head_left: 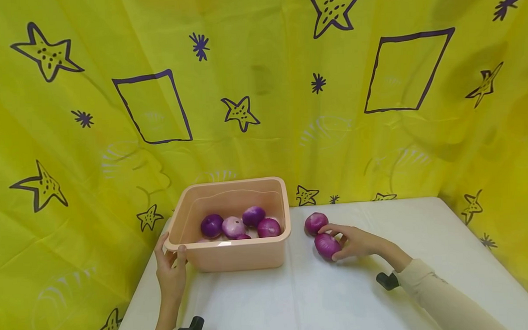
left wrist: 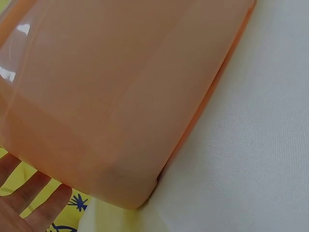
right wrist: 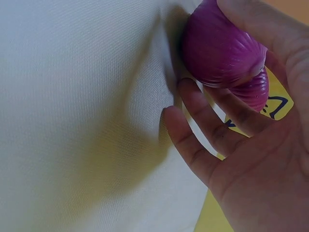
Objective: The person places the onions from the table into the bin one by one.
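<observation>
while right hand (head_left: pixel 356 242) fingers curl round a purple onion (head_left: pixel 327 245) lying sideways, left hand (head_left: pixel 171 275) fingers clasp the tub (head_left: pixel 232 256) corner

No readable text or labels.

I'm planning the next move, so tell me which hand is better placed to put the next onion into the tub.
Right. The right hand already curls around the nearer onion on the white table, beside the second loose onion. The left hand grips the peach tub at its far corner, probably steadying it.
</observation>
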The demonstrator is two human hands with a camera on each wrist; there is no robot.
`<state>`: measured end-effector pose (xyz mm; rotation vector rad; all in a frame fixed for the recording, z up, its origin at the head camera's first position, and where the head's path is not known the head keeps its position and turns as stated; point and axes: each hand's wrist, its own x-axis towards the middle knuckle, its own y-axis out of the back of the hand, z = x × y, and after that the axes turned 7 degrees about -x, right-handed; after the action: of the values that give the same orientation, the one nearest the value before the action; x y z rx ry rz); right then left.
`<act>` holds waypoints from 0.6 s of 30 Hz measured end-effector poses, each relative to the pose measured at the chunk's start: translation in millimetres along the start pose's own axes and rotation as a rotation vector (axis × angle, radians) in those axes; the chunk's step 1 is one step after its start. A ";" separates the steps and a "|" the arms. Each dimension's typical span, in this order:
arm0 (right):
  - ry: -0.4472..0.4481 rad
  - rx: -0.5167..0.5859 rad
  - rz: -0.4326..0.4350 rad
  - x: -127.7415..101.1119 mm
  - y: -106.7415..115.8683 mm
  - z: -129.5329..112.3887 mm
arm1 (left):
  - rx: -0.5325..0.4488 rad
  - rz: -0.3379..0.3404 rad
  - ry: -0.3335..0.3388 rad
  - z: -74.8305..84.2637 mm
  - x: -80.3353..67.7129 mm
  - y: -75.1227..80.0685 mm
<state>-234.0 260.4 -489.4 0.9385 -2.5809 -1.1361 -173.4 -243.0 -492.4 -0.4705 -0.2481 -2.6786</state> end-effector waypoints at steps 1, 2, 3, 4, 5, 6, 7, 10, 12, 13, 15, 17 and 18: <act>-0.002 0.002 0.000 0.3 0.0 -0.3 | -0.001 0.000 -0.002 0.0 0.1 0.2; -0.002 0.003 -0.001 0.5 -0.1 -0.3 | -0.002 0.000 -0.003 -0.1 0.2 0.2; -0.004 0.002 -0.001 0.7 -0.2 -0.3 | -0.004 -0.001 -0.004 -0.3 0.3 0.3; -0.008 0.003 0.000 0.7 -0.2 -0.3 | -0.004 -0.002 -0.004 -0.3 0.4 0.4; -0.010 0.003 0.001 0.7 -0.4 -0.1 | -0.005 -0.003 -0.004 -0.2 0.6 0.5; -0.012 0.003 0.003 0.6 -0.6 0.1 | -0.006 -0.004 -0.003 -0.1 0.7 0.5; -0.013 0.003 0.004 0.6 -0.7 0.3 | -0.005 -0.005 -0.001 0.0 0.8 0.4; -0.016 -0.002 0.010 0.3 -1.1 0.8 | -0.003 -0.005 0.004 0.4 0.8 0.5; -0.014 -0.004 0.014 0.1 -1.6 1.0 | 0.001 -0.005 0.008 0.7 0.7 0.4; -0.012 -0.005 0.016 0.0 -1.9 1.0 | 0.003 -0.004 0.009 0.7 0.6 0.4; -0.011 -0.005 0.017 -0.2 -2.1 0.8 | 0.006 -0.003 0.012 0.6 0.4 0.3; -0.009 -0.008 0.017 -0.2 -1.8 0.4 | 0.008 -0.003 0.013 0.4 0.2 0.2; -0.008 -0.013 0.016 -0.1 -1.3 0.1 | 0.008 -0.004 0.014 0.3 0.1 0.3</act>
<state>-233.3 259.8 -490.4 0.9103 -2.5800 -1.1530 -173.2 -243.2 -492.0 -0.4492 -0.2555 -2.6824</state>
